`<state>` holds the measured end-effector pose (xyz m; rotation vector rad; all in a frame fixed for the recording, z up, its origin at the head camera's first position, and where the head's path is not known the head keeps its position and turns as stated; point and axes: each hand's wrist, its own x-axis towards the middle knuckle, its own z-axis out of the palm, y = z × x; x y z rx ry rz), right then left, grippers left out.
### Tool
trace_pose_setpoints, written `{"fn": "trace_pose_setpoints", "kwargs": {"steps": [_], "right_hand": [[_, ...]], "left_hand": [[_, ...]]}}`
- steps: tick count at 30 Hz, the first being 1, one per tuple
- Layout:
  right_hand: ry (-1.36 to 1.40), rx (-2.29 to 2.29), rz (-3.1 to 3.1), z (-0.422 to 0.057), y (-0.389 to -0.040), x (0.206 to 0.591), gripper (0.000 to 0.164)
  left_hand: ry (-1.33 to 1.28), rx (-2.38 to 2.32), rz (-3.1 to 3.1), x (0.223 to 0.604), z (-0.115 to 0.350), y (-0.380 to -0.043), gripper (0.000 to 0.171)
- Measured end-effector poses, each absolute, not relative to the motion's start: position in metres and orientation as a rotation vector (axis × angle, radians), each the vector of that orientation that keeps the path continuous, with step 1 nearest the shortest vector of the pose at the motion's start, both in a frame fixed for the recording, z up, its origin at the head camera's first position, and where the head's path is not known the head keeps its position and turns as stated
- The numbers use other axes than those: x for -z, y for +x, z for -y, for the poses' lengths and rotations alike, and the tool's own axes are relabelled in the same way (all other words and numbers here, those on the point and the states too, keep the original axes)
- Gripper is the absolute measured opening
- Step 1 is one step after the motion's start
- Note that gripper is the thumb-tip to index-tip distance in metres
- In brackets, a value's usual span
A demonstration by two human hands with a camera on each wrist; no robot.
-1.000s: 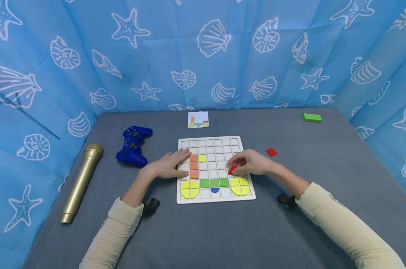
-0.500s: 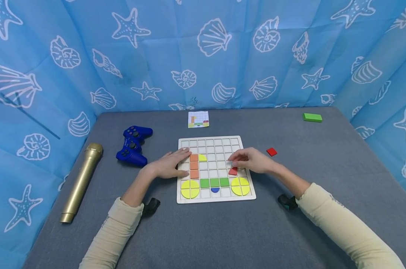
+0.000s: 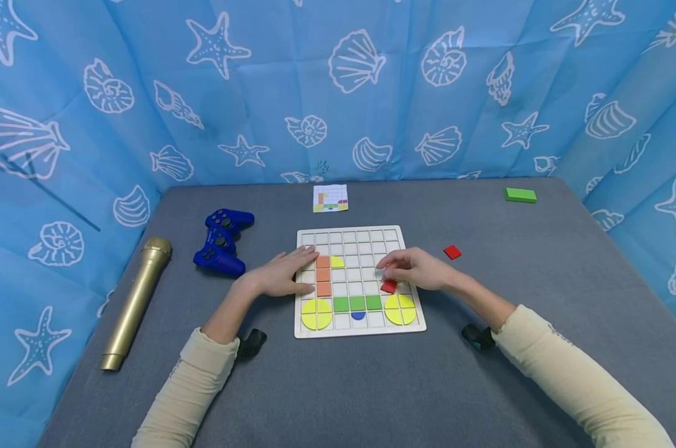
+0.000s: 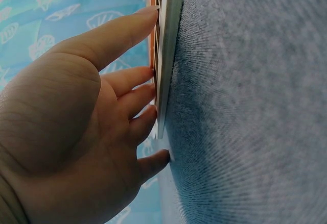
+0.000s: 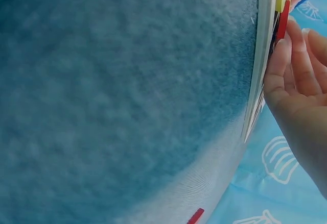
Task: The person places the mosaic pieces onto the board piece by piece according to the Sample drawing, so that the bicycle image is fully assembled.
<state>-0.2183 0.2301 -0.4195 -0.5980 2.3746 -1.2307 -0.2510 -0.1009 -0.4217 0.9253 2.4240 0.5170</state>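
Note:
In the head view, my right hand [image 3: 413, 269] is over the right side of a white grid board [image 3: 349, 238], its thumb and fingers pinching a small red tile [image 3: 388, 287]. The right wrist view shows the thumb and finger ends at the edge of this red tile [image 5: 282, 22], low against the board. My left hand [image 3: 278, 275] rests at the board's left edge with its fingers extended, beside a column of orange tiles [image 3: 323, 275]. Yellow quarter tiles form circles at the lower left [image 3: 316, 315] and lower right [image 3: 399, 310]. Between them lie green squares [image 3: 357, 303] and a blue half-round tile [image 3: 358, 315].
Another red tile [image 3: 452, 252] lies right of the board. A pattern card [image 3: 330, 198] is behind it, and a green block [image 3: 520, 195] at the back right. On the left are a blue game controller [image 3: 222, 242] and a gold microphone [image 3: 136, 305].
The red tile in my right hand was raised and tilted, then went down flat onto the board. Now it is slightly turned under the fingers. My left hand has stayed still.

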Motion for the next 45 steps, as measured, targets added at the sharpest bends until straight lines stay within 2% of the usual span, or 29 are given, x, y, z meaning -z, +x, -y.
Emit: {"fn": "trace_pose_setpoints", "kwargs": {"steps": [8,28,45], "right_hand": [[-0.429,1.227,-2.492,-0.2352,-0.2136,0.4166,0.026],[-0.436,1.291,-2.387,-0.2300,-0.2178,0.4179,0.029],[-0.333,1.417,-2.272,-0.2384,-0.2112,0.4155,0.033]], "left_hand": [[0.912,-0.510,-2.421,0.4228,0.1007,-0.2533,0.079],[0.917,-0.498,-2.432,0.4250,0.1012,-0.2525,0.079],[0.915,-0.509,-2.437,0.4227,0.0989,-0.2507,0.079]]}}
